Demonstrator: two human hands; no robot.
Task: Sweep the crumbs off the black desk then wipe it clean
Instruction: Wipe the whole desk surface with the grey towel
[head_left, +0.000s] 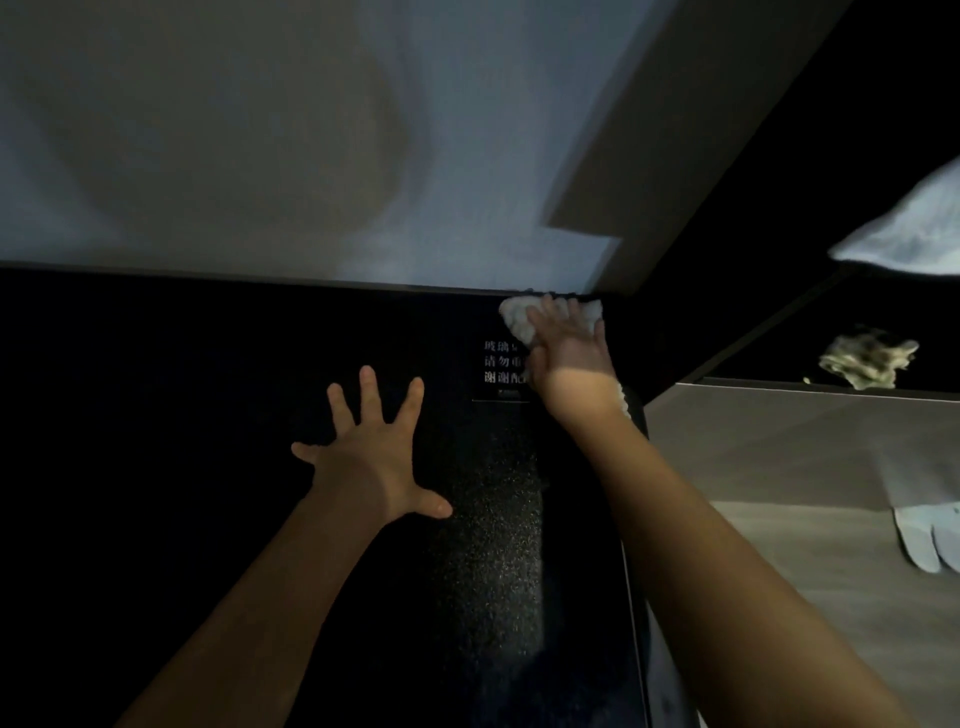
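Where the black desk (208, 415) meets the wall (208, 130), the right hand (569, 348) presses a white cloth (517, 319) into the far corner, fingers flat on it, hiding part of a printed notice (501, 364) (too blurred to read). The left hand (371, 457) rests mid-desk, fingers splayed. Beside the desk lie a crumpled wad (867, 364) and, cut off at the edge, a white glove (924, 535).

Pretty much just two bare arms are seen here: the left hand (374, 457) and right hand (569, 353) are left uncovered, both forearms are shown bare right down to the bottom edge, and a patch of light is caught across the right wrist.
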